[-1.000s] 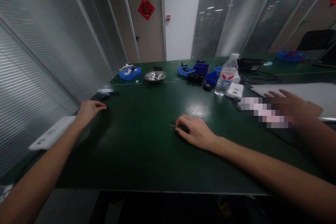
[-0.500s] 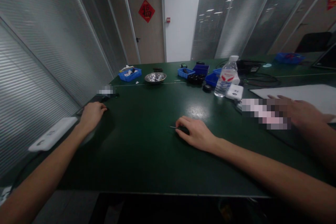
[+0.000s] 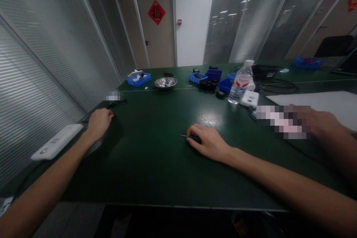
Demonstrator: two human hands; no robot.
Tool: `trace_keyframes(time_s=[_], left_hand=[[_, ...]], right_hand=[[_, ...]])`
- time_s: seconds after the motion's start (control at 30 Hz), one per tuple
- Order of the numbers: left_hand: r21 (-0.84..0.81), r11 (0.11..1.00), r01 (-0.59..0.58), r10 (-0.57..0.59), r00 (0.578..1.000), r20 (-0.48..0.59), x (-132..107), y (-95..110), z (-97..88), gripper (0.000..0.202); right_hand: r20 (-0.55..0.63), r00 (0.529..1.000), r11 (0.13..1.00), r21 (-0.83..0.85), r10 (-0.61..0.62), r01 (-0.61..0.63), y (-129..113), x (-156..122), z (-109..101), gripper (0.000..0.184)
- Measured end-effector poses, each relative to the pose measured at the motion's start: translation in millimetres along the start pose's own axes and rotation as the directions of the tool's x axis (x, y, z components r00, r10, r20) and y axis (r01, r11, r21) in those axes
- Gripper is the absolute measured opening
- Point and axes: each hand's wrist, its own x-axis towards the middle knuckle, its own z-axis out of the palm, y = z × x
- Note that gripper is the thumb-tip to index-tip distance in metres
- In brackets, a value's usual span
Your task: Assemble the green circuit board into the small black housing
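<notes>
Black-handled tool (image 3: pixel 196 139) (slim metal shaft (image 3: pixel 183 135)) is held by the right hand (image 3: pixel 210 142), grip unclear in the left hand (image 3: pixel 98 122).

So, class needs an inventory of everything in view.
Table: 1, green, centre
Bottle: 1, clear, right
Bowl: 1, silver, far centre
Containers: 5+, blue, far side
Boxes: 2+, white, left and right
Sheet: 1, white, right
Cables: several, black, right
Chair: 1, black, right
Door: 1, tan, back
Signs: 2, red, back and right
Blinds: several, grey, sides
Small parts: several, black, far side
Tool: 1, black, metal shaft, centre
Co-worker's hand: 1, right
Left hand: 1, bare, left
Right hand: 1, bare, on tool
</notes>
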Motion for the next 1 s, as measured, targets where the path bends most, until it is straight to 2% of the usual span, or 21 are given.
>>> trace_keyframes(time_s=[0.17,0.5,0.73,0.87,1.0], left_hand=[[0.038,0.999,-0.001,0.001,1.000,-0.002,1.7,-1.0,2.5,0.034],[0.012,1.000,0.018,-0.017,0.999,-0.034,3.4,-7.3,4.4,0.029],[-0.020,1.000,0.023,-0.023,1.000,0.017,6.0,-5.7,0.5,0.027],[0.018,0.999,0.030,-0.031,0.999,0.017,6.3,-3.2,-1.1,0.029],[-0.030,1.000,-0.003,0.004,1.000,0.013,5.0,-7.7,-1.1,0.029]], right_hand=[[0.012,1.000,1.000,0.002,0.003,-0.003,-1.9,0.2,-0.8,0.014],[0.028,0.999,1.000,0.004,0.017,-0.017,-1.8,0.0,-1.1,0.015],[0.027,0.999,0.999,-0.009,0.035,-0.035,-4.0,0.7,-0.7,0.014],[0.026,0.999,1.000,0.001,0.027,-0.027,-4.3,0.8,-0.3,0.013],[0.037,0.998,0.999,0.010,0.040,-0.041,-6.9,1.5,-2.6,0.013]])
